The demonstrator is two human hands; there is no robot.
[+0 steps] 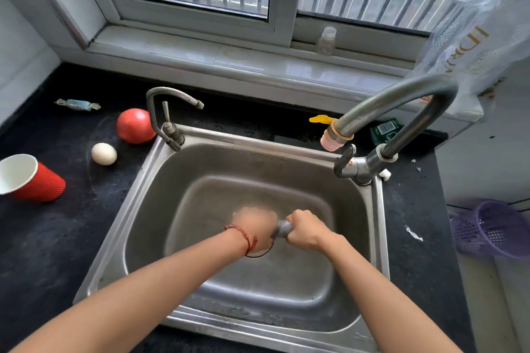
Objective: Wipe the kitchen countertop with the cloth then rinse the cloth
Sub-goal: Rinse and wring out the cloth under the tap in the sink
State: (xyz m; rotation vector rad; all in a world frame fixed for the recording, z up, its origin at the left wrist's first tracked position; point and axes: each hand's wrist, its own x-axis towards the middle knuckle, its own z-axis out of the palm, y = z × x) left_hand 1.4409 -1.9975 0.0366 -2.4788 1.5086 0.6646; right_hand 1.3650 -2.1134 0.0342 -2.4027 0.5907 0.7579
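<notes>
Both of my hands are over the middle of the steel sink [137, 195], gripping a twisted grey cloth [282, 229] between them. My left hand [256, 228], with a red string bracelet at the wrist, is blurred and closed on the cloth's left end. My right hand [305, 231] is fisted around its right end. Only a short wrung stretch of cloth shows between the fists. The large curved faucet [401, 103] with a pink nozzle stands at the sink's back right; no water stream is visible. The black countertop [48, 238] surrounds the sink.
On the counter to the left are a tipped red paper cup [31, 179], an egg [103, 153], a tomato [134, 125] and a wrapped candy [77, 104]. A small second tap [169, 112] stands at the sink's back left. A purple mesh basket [493, 228] sits at the right.
</notes>
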